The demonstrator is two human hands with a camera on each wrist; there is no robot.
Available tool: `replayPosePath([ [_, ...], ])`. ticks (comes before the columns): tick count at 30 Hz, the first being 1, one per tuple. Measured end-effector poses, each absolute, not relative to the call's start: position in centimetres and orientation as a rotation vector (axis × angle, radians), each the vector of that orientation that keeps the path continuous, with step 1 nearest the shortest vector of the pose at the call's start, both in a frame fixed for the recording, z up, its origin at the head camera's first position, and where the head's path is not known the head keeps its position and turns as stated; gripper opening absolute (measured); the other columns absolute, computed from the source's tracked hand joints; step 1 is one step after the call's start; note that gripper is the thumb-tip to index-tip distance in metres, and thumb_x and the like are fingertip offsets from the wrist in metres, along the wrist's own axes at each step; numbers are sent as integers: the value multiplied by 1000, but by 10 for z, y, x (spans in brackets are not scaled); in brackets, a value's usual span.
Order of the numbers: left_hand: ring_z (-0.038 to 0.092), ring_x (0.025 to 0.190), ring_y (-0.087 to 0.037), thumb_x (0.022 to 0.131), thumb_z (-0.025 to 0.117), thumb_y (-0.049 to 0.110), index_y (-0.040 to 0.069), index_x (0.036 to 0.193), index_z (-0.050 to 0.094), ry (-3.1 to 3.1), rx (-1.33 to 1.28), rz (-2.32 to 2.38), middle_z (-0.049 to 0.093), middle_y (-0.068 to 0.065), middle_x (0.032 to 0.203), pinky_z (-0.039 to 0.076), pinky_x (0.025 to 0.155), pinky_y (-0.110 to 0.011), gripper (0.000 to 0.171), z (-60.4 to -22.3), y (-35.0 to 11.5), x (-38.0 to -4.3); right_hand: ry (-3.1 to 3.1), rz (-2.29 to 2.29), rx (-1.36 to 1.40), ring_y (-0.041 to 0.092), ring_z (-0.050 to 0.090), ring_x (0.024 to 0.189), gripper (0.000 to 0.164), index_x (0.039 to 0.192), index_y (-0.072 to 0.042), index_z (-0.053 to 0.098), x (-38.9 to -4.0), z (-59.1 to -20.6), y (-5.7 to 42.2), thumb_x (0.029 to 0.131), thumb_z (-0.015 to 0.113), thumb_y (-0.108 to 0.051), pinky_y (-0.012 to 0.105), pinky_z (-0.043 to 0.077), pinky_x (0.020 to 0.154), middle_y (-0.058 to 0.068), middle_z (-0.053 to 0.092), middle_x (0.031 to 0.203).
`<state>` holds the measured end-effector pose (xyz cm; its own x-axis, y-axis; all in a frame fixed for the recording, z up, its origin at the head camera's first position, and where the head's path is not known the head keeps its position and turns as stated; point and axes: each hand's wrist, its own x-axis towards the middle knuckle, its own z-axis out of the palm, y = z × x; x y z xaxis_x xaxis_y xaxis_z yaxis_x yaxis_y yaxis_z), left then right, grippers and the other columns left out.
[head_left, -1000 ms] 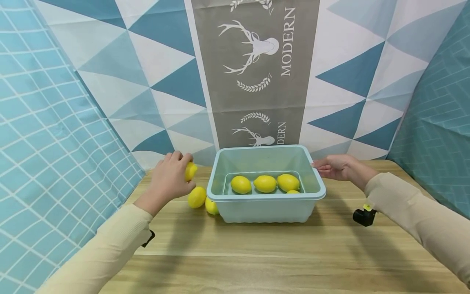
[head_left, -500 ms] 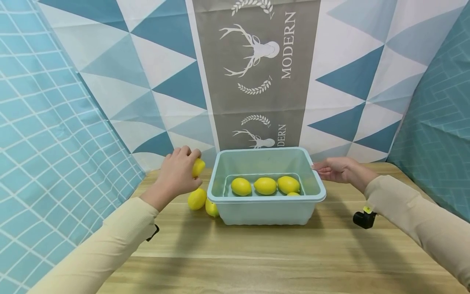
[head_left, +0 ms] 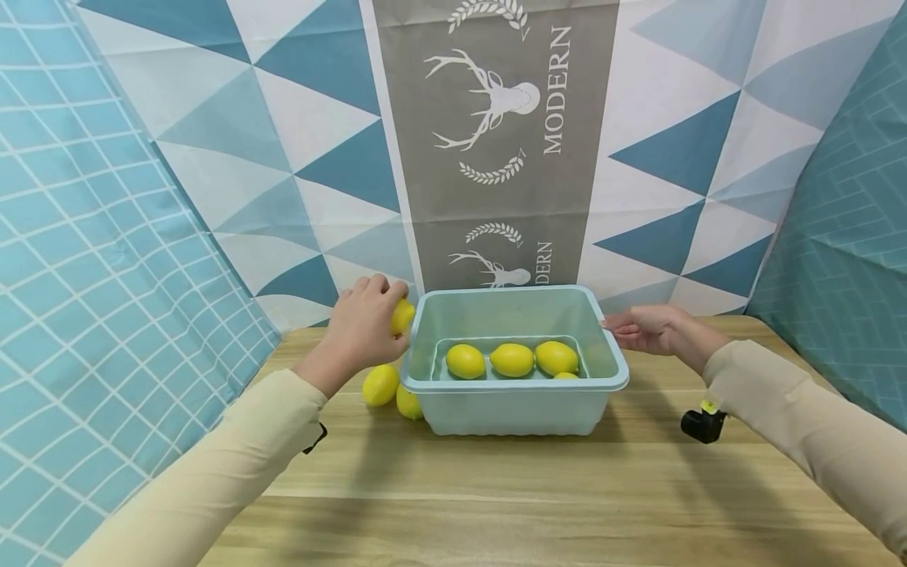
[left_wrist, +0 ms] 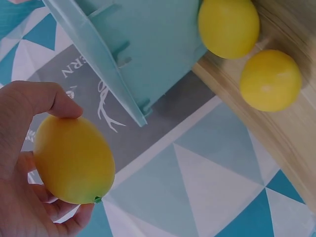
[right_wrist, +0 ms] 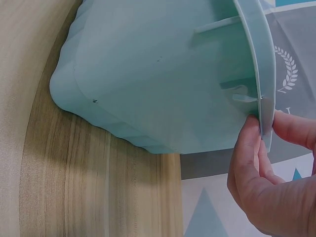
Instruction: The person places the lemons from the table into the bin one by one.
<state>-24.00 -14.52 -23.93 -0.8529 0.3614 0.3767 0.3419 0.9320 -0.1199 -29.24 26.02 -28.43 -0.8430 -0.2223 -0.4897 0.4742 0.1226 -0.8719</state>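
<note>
My left hand (head_left: 367,323) grips a yellow lemon (left_wrist: 74,159) with a green stem end, raised beside the left rim of a pale blue-green plastic tub (head_left: 510,405). In the left wrist view the thumb and curled fingers wrap the fruit. My right hand (right_wrist: 271,173) pinches the tub's right rim between thumb and fingers. Inside the tub lie several lemons, among them a middle lemon (head_left: 512,360); one is partly hidden by the front wall. Outside, left of the tub, a lemon (head_left: 380,385) and another lemon (head_left: 409,402) sit on the wooden table, the latter partly behind the tub.
The tub stands on the wooden table (head_left: 453,504) near its back edge. Patterned cloth walls (head_left: 496,181) close off the back and both sides. A small black object with a yellow-green top (head_left: 703,424) shows by the right sleeve.
My left hand has moved right with the lemon, away from the left wall and up to the tub's left rim. My right hand stays at the right rim.
</note>
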Motion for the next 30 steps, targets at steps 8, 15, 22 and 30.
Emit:
replayPosePath([
  [8,46,91,-28,74,71,26,11,121,54,-2713,-523,72,52,-11,103,41,69,-37,52,-235,-132,-245,1882,-1781,243,7,65,79,27,113,-5,50,-292,-286,260,90,64,-9,19,57,81,-2,64,83],
  [15,47,91,-27,73,71,26,12,120,53,-2700,-550,78,52,-11,102,40,69,-36,53,-231,-117,-251,1885,-1783,244,8,65,79,29,114,-5,50,-292,-286,261,89,65,-10,19,57,80,-2,64,84],
  [22,47,94,-28,74,72,30,13,122,52,-2694,-552,62,52,-11,107,45,74,-40,55,-223,-106,-256,1888,-1784,245,8,66,79,27,112,-5,51,-291,-286,261,90,65,-9,19,57,80,-2,65,83],
  [30,48,94,-27,73,72,30,14,122,52,-2681,-542,44,52,-10,106,47,74,-40,55,-215,-96,-264,1878,-1785,236,7,65,80,29,113,-5,49,-293,-286,261,90,65,-10,19,57,81,-2,64,84],
])
